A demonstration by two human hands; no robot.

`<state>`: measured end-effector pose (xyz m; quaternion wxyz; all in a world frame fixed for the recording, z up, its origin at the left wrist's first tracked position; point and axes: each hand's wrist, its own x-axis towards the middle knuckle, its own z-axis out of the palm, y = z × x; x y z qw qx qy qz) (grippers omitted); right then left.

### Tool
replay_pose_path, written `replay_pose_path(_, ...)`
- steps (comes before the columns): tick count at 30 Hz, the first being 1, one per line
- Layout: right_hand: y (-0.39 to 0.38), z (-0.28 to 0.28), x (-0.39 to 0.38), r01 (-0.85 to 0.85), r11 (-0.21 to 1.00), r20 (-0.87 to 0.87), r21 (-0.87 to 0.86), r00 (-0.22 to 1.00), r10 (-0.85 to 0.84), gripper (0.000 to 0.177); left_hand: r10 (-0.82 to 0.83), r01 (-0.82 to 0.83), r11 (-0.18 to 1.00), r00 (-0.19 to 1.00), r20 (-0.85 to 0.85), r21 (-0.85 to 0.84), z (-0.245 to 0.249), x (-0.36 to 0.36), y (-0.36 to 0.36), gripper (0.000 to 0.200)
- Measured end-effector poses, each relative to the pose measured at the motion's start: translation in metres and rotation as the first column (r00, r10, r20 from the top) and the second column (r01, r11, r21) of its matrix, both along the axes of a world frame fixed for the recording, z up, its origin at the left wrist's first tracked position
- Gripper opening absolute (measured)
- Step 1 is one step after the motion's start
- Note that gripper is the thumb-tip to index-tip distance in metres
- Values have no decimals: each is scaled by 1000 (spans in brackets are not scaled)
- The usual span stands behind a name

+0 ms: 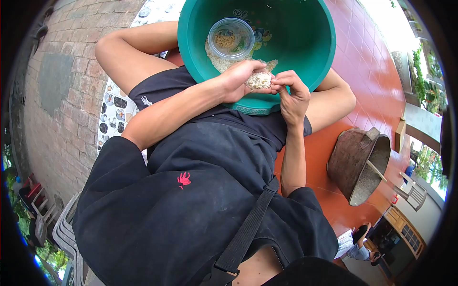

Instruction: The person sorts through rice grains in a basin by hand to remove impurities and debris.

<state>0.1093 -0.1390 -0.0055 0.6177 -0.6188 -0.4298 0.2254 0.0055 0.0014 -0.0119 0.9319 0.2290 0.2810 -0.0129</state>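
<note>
A large green basin (300,43) rests between the person's legs, with pale rice grains (220,62) along its near left side. Inside it stands a clear round plastic tub (231,38) holding some yellowish-brown grains. My left hand (238,78) is cupped palm up over the basin's near rim, holding a heap of pale rice (259,80). At the right edge of that heap, my right hand (292,93) has thumb and fingertips pinched together beside the left fingertips. Anything between the pinched fingertips is too small to make out.
A big brown pot-like vessel (346,157) with a stick in it lies tilted on the red tiled floor at the right. Stacked chairs (69,233) stand at the lower left. Another person (360,250) is far off at the lower right.
</note>
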Motion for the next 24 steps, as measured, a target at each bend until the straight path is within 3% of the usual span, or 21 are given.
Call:
replay_pose_path(11,7,7,-3,0,991,225,-135,974,31,16,29,-28,999,998,-55,24,3,-3,-1,20)
replay_pose_path(14,7,7,-4,39,986,177,-162,984,-10,8,19,-18,1000,999,-39,26,0,-3,0,20)
replay_pose_path(16,11,8,-9,74,978,-95,-193,991,-94,5,-33,33,999,999,10,15,0,-4,2,21)
replay_pose_path(17,15,8,-9,75,978,-95,-193,991,-95,5,-34,34,999,999,10,16,-4,-4,2,21)
replay_pose_path(19,27,12,-12,-19,995,183,-102,982,38,10,-64,61,997,996,55,55,-7,-4,2,23)
replay_pose_path(21,40,17,-23,22,997,100,-73,995,-15,6,-31,32,997,999,-13,72,1,-4,-2,23)
replay_pose_path(24,59,22,-28,24,1000,207,-20,978,-19,7,4,5,994,997,-80,105,7,-4,-3,24)
